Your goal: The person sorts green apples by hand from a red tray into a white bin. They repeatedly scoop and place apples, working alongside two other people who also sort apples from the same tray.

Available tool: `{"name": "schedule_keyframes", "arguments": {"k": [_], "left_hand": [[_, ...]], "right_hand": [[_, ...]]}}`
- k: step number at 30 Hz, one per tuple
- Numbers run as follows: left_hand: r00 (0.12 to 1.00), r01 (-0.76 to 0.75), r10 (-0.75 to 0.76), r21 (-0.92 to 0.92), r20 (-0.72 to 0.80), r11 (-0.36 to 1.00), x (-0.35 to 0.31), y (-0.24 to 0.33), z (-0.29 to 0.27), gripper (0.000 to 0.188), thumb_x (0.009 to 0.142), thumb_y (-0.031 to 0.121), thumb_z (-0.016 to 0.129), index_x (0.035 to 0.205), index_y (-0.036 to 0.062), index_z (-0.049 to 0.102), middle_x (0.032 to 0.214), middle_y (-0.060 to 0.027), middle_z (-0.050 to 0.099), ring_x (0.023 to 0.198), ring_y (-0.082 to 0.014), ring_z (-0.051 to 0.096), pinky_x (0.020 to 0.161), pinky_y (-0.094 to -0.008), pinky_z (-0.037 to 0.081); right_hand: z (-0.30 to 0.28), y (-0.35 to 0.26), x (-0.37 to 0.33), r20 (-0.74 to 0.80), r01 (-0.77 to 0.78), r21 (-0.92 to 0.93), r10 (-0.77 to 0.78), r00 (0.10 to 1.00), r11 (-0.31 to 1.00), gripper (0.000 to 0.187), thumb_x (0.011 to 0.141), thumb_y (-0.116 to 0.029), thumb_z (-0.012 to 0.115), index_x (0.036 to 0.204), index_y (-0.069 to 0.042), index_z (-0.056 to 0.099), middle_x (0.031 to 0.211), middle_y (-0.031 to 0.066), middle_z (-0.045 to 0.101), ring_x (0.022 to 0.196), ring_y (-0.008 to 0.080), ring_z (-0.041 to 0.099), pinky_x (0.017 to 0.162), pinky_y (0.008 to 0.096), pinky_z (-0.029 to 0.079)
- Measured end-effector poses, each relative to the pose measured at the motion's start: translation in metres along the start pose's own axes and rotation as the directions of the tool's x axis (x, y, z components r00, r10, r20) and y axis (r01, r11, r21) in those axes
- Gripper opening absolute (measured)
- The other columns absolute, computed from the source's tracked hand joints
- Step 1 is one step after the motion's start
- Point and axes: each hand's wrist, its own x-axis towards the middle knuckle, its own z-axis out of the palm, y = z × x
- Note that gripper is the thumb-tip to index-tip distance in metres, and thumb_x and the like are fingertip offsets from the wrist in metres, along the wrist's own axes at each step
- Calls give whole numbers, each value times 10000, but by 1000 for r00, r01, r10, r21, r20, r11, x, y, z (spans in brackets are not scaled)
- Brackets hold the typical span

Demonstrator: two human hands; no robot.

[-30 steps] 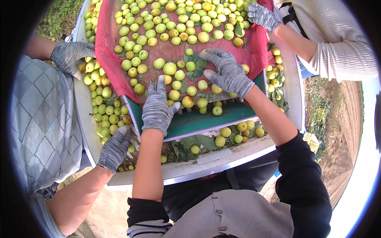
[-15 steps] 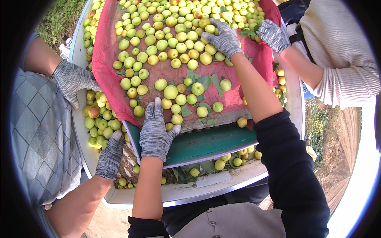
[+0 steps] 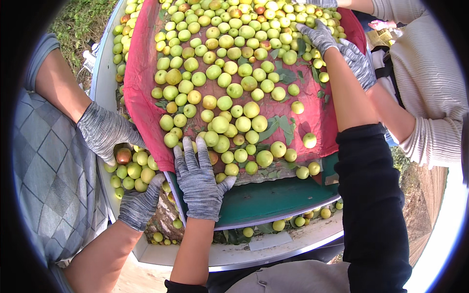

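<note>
Many small round green-yellow fruits (image 3: pixel 220 124), some blushed red-brown, lie on a red cloth (image 3: pixel 320 117) that slopes toward me; they look like jujubes or small apples. My left hand (image 3: pixel 199 180), in a grey striped knit glove, rests at the near left edge of the cloth. Its fingers are spread and touch the nearest fruits, with nothing gripped. At the far right my right hand (image 3: pixel 320 39), gloved alike, reaches over the pile with fingers stretched out and apart. Loose green leaves (image 3: pixel 281 128) lie among the fruits.
A green board (image 3: pixel 273 195) borders the cloth's near end, above a white-rimmed bin (image 3: pixel 195 256) holding more fruits. On the left, a co-worker's two gloved hands (image 3: pixel 110 132) are at the side fruits. Another person's gloved hand (image 3: pixel 359 63) is beside my right hand.
My right hand has moved right over the pile. More fruits lie at the near end of the cloth. My left hand's fingers have spread wider, and the whole view has shifted slightly.
</note>
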Motion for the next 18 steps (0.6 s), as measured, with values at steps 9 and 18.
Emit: {"name": "schedule_keyframes", "arguments": {"k": [9,18], "left_hand": [[998,60,-60,-26,7,998,3,-2,-2,1252,486,457,879,1492,39,263,1491,-258,312,1375,-427,317,1111,-504,297],[987,121,-129,88,97,989,4,3,-9,1286,508,502,874,1526,102,198,1500,-245,315,1360,-396,365,1112,-505,311]], "right_hand": [[72,-111,-58,324,531,255,-589,740,808,770,772,-596,697,1398,-196,497,1443,91,473,1291,279,487,1087,408,377],[26,-90,-229,453,808,216,-790,414,548,561,745,-480,750,1250,-263,638,1415,-1,502,1253,278,499,1045,467,407]]}}
